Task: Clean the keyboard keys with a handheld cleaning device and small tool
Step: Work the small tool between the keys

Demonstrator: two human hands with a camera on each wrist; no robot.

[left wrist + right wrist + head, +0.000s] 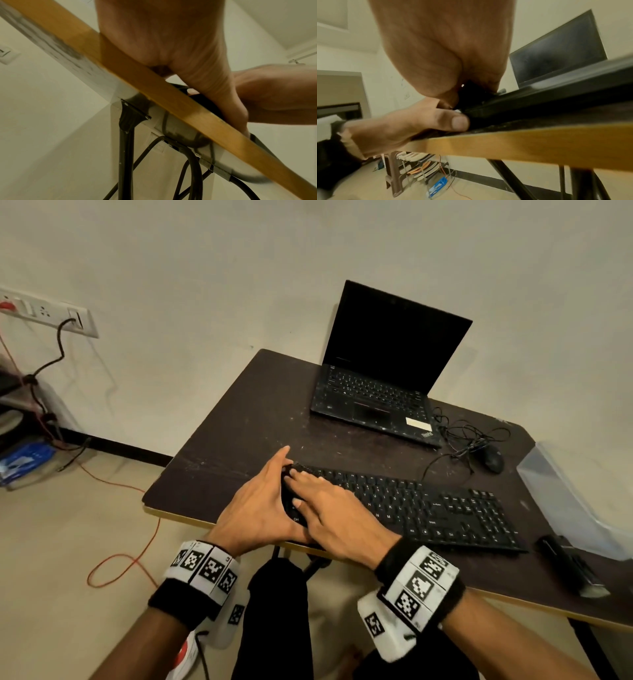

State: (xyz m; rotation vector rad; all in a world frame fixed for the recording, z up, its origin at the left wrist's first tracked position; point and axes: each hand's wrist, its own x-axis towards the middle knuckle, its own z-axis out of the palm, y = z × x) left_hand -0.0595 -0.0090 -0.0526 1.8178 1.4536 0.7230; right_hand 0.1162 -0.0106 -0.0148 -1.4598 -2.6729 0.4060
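Under both hands, keyboard [404, 505] end overhangs table [239, 419] edge. Left hand [253, 508] grips it; right hand [329, 515] lies flat-fingered on keys. Uneven pressing could tip it.

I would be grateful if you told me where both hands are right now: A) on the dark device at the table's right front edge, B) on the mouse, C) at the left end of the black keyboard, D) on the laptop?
C: the left hand and right hand meet over the keyboard's left end, away from the laptop and mouse.
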